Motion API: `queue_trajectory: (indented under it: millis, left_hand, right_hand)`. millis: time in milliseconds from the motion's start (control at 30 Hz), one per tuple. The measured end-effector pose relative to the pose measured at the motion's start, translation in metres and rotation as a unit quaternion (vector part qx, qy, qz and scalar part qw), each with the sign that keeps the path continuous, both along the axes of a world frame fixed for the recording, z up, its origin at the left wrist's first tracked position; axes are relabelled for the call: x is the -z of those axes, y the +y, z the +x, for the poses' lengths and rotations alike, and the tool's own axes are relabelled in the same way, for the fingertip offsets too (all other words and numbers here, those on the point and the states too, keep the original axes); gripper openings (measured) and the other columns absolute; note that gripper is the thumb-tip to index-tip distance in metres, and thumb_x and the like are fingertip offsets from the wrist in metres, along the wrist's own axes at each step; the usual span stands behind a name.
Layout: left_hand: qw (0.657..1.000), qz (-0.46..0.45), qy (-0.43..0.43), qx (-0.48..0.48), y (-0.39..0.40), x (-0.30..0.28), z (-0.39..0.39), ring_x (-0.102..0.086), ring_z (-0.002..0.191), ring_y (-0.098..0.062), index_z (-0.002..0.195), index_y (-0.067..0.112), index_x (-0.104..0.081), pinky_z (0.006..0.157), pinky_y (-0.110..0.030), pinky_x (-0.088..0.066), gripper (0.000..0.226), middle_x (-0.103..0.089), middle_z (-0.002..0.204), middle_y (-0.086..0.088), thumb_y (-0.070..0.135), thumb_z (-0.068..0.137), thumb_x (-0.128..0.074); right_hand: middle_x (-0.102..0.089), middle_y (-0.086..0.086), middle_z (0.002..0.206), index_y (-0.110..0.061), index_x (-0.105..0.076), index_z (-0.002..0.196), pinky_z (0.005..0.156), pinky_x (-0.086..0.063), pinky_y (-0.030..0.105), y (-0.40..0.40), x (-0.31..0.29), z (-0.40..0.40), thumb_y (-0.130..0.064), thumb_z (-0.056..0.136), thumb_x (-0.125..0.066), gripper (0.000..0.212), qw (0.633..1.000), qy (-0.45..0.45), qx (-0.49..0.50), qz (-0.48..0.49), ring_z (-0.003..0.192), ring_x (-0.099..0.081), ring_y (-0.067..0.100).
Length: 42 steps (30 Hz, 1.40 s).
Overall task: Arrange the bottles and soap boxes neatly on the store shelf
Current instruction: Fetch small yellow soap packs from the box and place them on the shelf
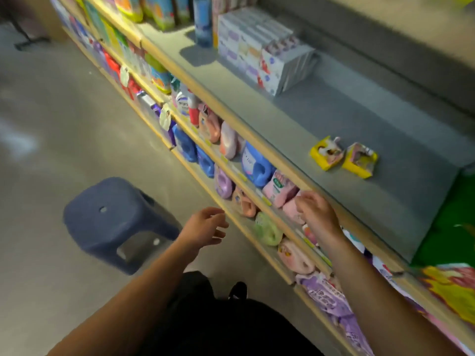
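Note:
A grey top shelf (347, 119) with a wooden front edge runs from upper left to lower right. On it stands a row of white and purple soap boxes (259, 50), and a tall blue bottle (203, 21) stands to their left. Two small yellow boxes (343, 156) lie apart on the shelf's right part. My right hand (317, 213) hovers at the shelf's front edge with loosely curled fingers and holds nothing. My left hand (205, 228) hangs lower, over the aisle, fingers relaxed and empty. The frame is blurred.
Lower shelves hold pink, blue, purple and green detergent jugs (257, 167) and pouches. A dark blue plastic stool (115, 219) stands on the grey floor to my left. Green and yellow packages (452, 286) sit at the far right.

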<state>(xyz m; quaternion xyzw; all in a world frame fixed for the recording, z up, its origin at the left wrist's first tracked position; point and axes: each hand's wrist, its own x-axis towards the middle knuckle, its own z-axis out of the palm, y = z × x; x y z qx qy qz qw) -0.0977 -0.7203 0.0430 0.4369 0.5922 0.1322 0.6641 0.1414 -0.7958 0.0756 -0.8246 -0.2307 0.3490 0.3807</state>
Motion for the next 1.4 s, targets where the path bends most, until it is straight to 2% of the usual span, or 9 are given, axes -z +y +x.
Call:
queue_trajectory:
  millis: [167, 300, 567, 700, 833, 1000, 1167, 1300, 1400]
  left_hand:
    - [0.996, 0.033, -0.048, 0.075, 0.079, -0.015, 0.074, -0.063, 0.062, -0.016, 0.106, 0.018, -0.065, 0.064, -0.028, -0.052, 0.015, -0.071, 0.083, -0.002, 0.022, 0.094, -0.056]
    - [0.987, 0.04, -0.066, 0.139, 0.128, -0.023, 0.12, -0.061, 0.063, -0.019, 0.102, 0.019, -0.065, 0.06, -0.027, -0.052, 0.011, -0.071, 0.087, -0.004, 0.021, 0.095, -0.057]
    - [0.967, 0.035, -0.07, 0.243, 0.21, -0.033, 0.165, -0.062, 0.07, -0.025, 0.103, 0.014, -0.064, 0.068, -0.029, -0.051, 0.011, -0.07, 0.09, -0.012, 0.018, 0.095, -0.059]
    - [0.959, 0.029, -0.069, 0.275, 0.232, -0.028, 0.18, -0.066, 0.073, -0.023, 0.099, 0.016, -0.066, 0.067, -0.029, -0.055, 0.011, -0.074, 0.091, -0.009, 0.023, 0.093, -0.06]
    - [0.954, 0.005, -0.078, 0.291, 0.232, -0.023, 0.199, -0.063, 0.067, -0.021, 0.089, 0.018, -0.068, 0.059, -0.025, -0.054, 0.011, -0.07, 0.085, -0.008, 0.019, 0.094, -0.058]
    - [0.949, -0.028, -0.092, 0.299, 0.219, -0.023, 0.228, -0.064, 0.083, -0.026, 0.098, 0.01, -0.064, 0.075, -0.034, -0.056, 0.025, -0.064, 0.094, -0.013, 0.034, 0.094, -0.061]
    - [0.951, -0.081, -0.144, 0.263, 0.205, -0.022, 0.241, -0.064, 0.074, -0.026, 0.104, 0.002, -0.064, 0.079, -0.045, -0.057, 0.018, -0.057, 0.077, -0.008, 0.017, 0.094, -0.063]
    - [0.959, -0.055, -0.131, 0.244, 0.202, -0.019, 0.244, -0.067, 0.083, -0.03, 0.108, 0.004, -0.063, 0.078, -0.046, -0.059, 0.019, -0.063, 0.089, -0.013, 0.015, 0.092, -0.064]
    - [0.962, -0.038, -0.113, 0.247, 0.204, -0.018, 0.244, -0.067, 0.087, -0.029, 0.113, 0.006, -0.061, 0.07, -0.039, -0.06, 0.023, -0.063, 0.096, -0.013, 0.014, 0.091, -0.063]
  right_hand:
    - [-0.064, 0.005, 0.121, -0.014, -0.058, 0.121, 0.087, -0.045, 0.032, 0.044, -0.004, 0.057, -0.032, 0.088, -0.064, 0.038, 0.991, -0.05, 0.12, -0.028, 0.109, -0.059, 0.026]
    - [-0.063, 0.013, 0.126, -0.01, -0.061, 0.122, 0.078, -0.037, 0.03, 0.081, 0.0, 0.079, -0.04, 0.091, -0.058, 0.043, 0.976, -0.088, 0.181, -0.085, 0.118, -0.055, 0.034]
    - [-0.049, 0.014, 0.141, -0.014, -0.048, 0.137, 0.106, -0.037, 0.041, 0.151, 0.02, 0.095, -0.054, 0.085, -0.06, 0.066, 0.932, -0.103, 0.308, -0.162, 0.129, -0.046, 0.034]
    - [-0.053, 0.011, 0.138, -0.018, -0.047, 0.137, 0.099, -0.041, 0.034, 0.162, 0.025, 0.095, -0.042, 0.079, -0.073, 0.069, 0.925, -0.083, 0.344, -0.14, 0.126, -0.05, 0.031]
    - [-0.07, 0.008, 0.111, -0.015, -0.064, 0.116, 0.06, -0.04, 0.021, 0.166, 0.033, 0.092, -0.031, 0.073, -0.082, 0.049, 0.946, -0.016, 0.314, -0.078, 0.087, -0.063, 0.021]
    - [-0.072, 0.004, 0.099, -0.021, -0.07, 0.091, 0.075, -0.048, 0.032, 0.161, 0.035, 0.086, -0.021, 0.077, -0.078, 0.017, 0.95, 0.08, 0.3, 0.019, 0.088, -0.065, 0.021]
    - [-0.073, 0.007, 0.103, -0.019, -0.069, 0.1, 0.087, -0.055, 0.043, 0.14, 0.025, 0.081, -0.033, 0.079, -0.076, 0.025, 0.966, 0.116, 0.211, 0.095, 0.1, -0.068, 0.027]
    - [-0.069, -0.004, 0.095, -0.024, -0.065, 0.089, 0.063, -0.041, 0.021, 0.111, 0.017, 0.115, -0.05, 0.087, -0.064, 0.026, 0.95, -0.109, 0.292, -0.01, 0.077, -0.058, 0.003]
    - [-0.059, 0.013, 0.122, -0.009, -0.058, 0.12, 0.082, -0.042, 0.03, 0.09, 0.022, 0.153, -0.051, 0.091, -0.056, 0.051, 0.894, -0.253, 0.334, -0.157, 0.107, -0.057, 0.028]
